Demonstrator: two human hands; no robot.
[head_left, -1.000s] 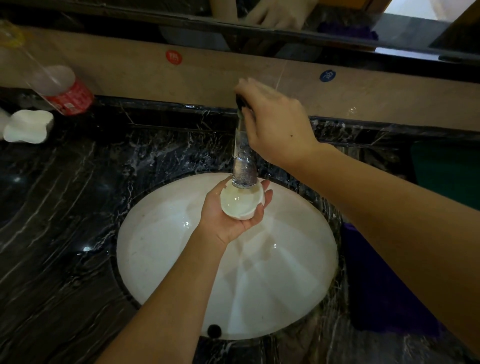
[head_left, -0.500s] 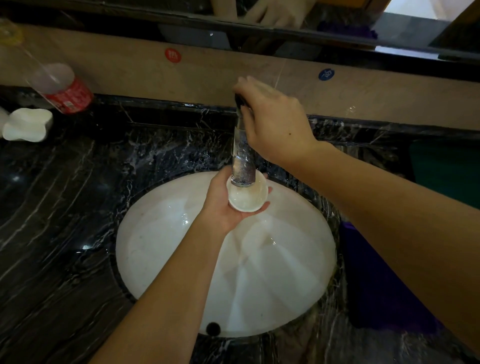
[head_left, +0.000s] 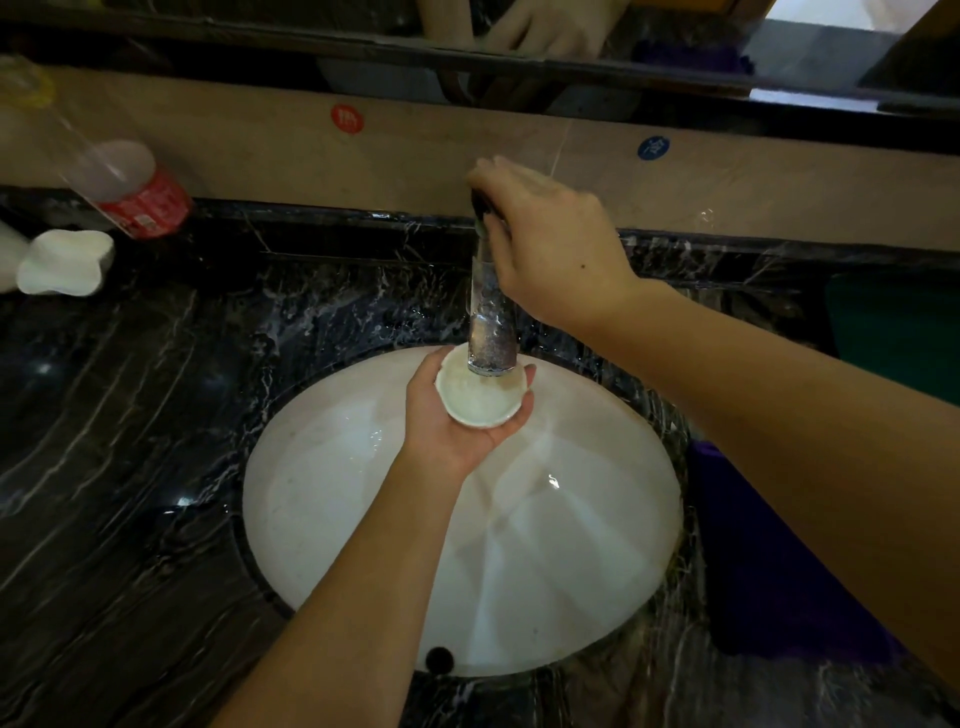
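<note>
Rinsing a small bowl at a sink, by the look of it. Far left: clear plastic bottle (head_left: 124, 192) with a red label, leaning at the back wall, looks empty or nearly so. Just beside it is a white dish (head_left: 65, 262), contents not visible. Both are on the black marble counter (head_left: 130, 441), well apart from the hands.

White basin (head_left: 322, 509) is sunk in the counter, wet sheen, no standing water that I can see. Overflow hole (head_left: 440, 659) at the near edge.

Left hand (head_left: 452, 431) is over the far part of the basin, palm up, cupping the small white bowl (head_left: 480, 402) from underneath. Thumb on the left rim, fingertips curled up past the right rim, so it is grasping the bowl. Bowl sits right under the mouth of the tap (head_left: 491, 332), rim about touching the spout. Inside: a little cloudy liquid, probably water. Can't tell if a stream is running.

Bowl judged light, rigid, ceramic or hard plastic, slick when wet. It would likely chip if dropped in the basin. Best held as now: palm under the base, thumb and fingers over opposite rim edges.

Right hand (head_left: 550, 244) is clenched over the top of the tap, fingers wrapped on its dark handle, arm coming in from the right. Further right: purple cloth (head_left: 769, 545) on the counter beside the basin, and a green item (head_left: 893, 332) behind it, unclear what.
</note>
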